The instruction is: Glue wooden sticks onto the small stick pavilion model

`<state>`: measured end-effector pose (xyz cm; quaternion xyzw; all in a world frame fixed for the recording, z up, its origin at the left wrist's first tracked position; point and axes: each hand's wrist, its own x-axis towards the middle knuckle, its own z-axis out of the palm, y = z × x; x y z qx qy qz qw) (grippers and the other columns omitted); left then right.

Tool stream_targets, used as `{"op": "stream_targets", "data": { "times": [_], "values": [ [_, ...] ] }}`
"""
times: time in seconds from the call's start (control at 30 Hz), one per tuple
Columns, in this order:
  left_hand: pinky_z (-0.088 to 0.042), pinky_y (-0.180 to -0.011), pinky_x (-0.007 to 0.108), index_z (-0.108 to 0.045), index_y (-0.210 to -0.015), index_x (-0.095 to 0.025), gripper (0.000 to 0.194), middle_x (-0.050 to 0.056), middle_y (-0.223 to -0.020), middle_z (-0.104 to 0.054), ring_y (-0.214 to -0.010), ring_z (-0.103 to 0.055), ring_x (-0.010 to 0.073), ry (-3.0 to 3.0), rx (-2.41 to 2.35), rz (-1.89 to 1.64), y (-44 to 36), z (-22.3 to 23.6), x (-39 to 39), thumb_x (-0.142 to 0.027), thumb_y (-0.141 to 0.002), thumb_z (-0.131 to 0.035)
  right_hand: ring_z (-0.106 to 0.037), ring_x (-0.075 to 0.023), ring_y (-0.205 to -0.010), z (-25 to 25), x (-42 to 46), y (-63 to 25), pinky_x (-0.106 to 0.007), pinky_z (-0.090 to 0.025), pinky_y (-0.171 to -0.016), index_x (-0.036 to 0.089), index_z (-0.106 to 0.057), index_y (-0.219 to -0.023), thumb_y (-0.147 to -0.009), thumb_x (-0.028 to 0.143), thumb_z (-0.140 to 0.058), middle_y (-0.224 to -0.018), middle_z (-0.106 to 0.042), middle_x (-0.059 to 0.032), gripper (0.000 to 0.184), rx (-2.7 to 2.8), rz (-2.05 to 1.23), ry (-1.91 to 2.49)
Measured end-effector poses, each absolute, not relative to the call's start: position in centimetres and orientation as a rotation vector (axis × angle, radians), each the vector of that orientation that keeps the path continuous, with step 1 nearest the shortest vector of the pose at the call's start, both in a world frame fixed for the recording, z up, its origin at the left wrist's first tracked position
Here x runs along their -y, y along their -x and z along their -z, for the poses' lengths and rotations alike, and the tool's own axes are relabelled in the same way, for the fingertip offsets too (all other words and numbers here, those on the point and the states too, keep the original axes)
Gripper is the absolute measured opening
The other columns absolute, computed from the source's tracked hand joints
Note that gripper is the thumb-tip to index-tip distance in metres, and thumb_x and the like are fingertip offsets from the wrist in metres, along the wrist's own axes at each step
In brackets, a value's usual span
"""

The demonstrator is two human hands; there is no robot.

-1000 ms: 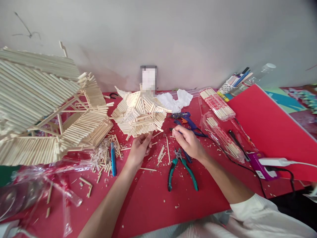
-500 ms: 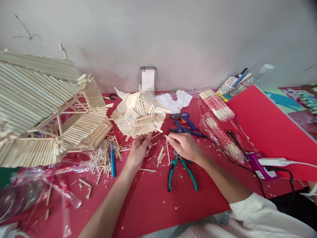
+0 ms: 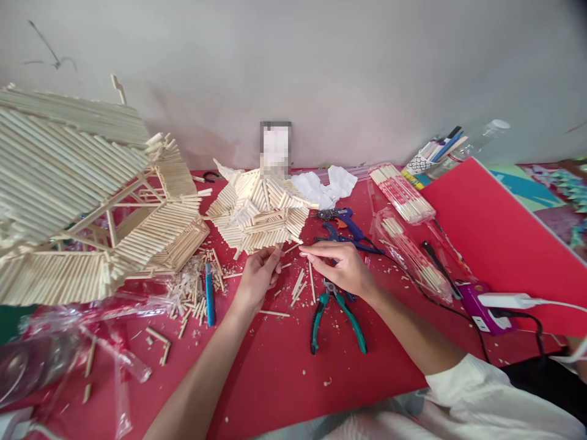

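A star-shaped, roof-like model of pale round wooden sticks (image 3: 263,231) sits on the matte red tabletop (image 3: 284,385), its surface ribbed in slanting rows; at its near edge the left hand (image 3: 257,276) has thumb and forefinger curled close together, their hold unclear. The right hand (image 3: 345,266) has shifted left toward the model since a second ago, forefinger straighter and near the thumb, though whether they pinch anything I cannot tell. Smooth green-and-black-handled metal cutters (image 3: 351,322) lie splayed nearby.

The smaller stick model (image 3: 263,227) sits between the larger model (image 3: 64,171) and the glue gun (image 3: 346,216).
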<state>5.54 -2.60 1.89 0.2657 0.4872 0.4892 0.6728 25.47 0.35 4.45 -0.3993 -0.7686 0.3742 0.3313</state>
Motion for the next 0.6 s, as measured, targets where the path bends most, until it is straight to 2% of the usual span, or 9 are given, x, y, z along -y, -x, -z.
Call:
{"op": "stream_targets", "data": {
  "times": [0.07, 0.13, 0.23, 0.33, 0.53, 0.6],
  "values": [
    [-0.015, -0.037, 0.016, -0.059, -0.082, -0.016, 0.046, -0.008, -0.055, -0.048, -0.039, -0.032, 0.0021, -0.6, -1.093, -1.102, -5.5, -1.9, 2.6, -0.054, -0.069, -0.082, -0.072, -0.0198, -0.087, -4.3, -0.5, -25.5, -0.033, -0.061, -0.073, 0.024, -0.08, -0.105, -0.093, 0.034, -0.065, -0.102, -0.078, -0.0067, 0.021, 1.923, -1.034, 1.054],
    [-0.014, -0.037, 0.016, -0.059, -0.082, -0.016, 0.047, -0.008, -0.055, -0.048, -0.038, -0.031, 0.0021, -0.603, -1.093, -1.104, -5.5, -1.8, 2.6, -0.055, -0.069, -0.081, -0.071, -0.0188, -0.079, -4.0, -0.7, -25.6, -0.032, -0.06, -0.066, 0.023, -0.08, -0.097, -0.089, 0.037, -0.071, -0.093, -0.078, -0.0063, 0.018, 1.818, -1.109, 1.088],
    [-0.014, -0.037, 0.016, -0.059, -0.082, -0.016, 0.048, -0.008, -0.055, -0.048, -0.038, -0.031, 0.0021, -0.602, -1.093, -1.106, -5.5, -1.8, 2.6, -0.056, -0.068, -0.082, -0.065, -0.0152, -0.062, -3.7, -1.0, -25.9, -0.028, -0.054, -0.054, 0.021, -0.075, -0.087, -0.083, 0.042, -0.077, -0.079, -0.075, -0.0047, 0.022, 1.671, -1.207, 1.142],
    [-0.015, -0.037, 0.016, -0.058, -0.081, -0.016, 0.049, -0.008, -0.055, -0.048, -0.038, -0.032, 0.002, -0.6, -1.096, -1.105, -5.5, -1.8, 2.6, -0.057, -0.067, -0.082, -0.062, -0.0141, -0.058, -3.7, -1.1, -26.1, -0.026, -0.05, -0.049, 0.02, -0.071, -0.084, -0.083, 0.043, -0.077, -0.074, -0.072, -0.0043, 0.024, 1.649, -1.204, 1.154],
    [-0.015, -0.037, 0.016, -0.058, -0.083, -0.016, 0.05, -0.008, -0.055, -0.048, -0.038, -0.031, 0.0019, -0.604, -1.092, -1.105, -5.5, -1.8, 2.6, -0.057, -0.067, -0.082, -0.064, -0.0143, -0.067, -4.0, -0.4, -24.9, -0.026, -0.052, -0.055, 0.02, -0.069, -0.088, -0.092, 0.024, -0.064, -0.088, -0.074, -0.0057, 0.007, 2.04, -0.776, 0.995],
    [-0.016, -0.037, 0.016, -0.057, -0.081, -0.016, 0.049, -0.008, -0.055, -0.049, -0.038, -0.032, 0.0018, -0.61, -1.095, -1.106, -5.5, -1.9, 2.6, -0.056, -0.068, -0.081, -0.063, -0.0124, -0.066, -3.9, -0.5, -24.4, -0.025, -0.051, -0.055, 0.02, -0.068, -0.09, -0.092, 0.016, -0.06, -0.088, -0.073, -0.0051, 0.009, 2.152, -0.66, 0.852]
  ]
}}
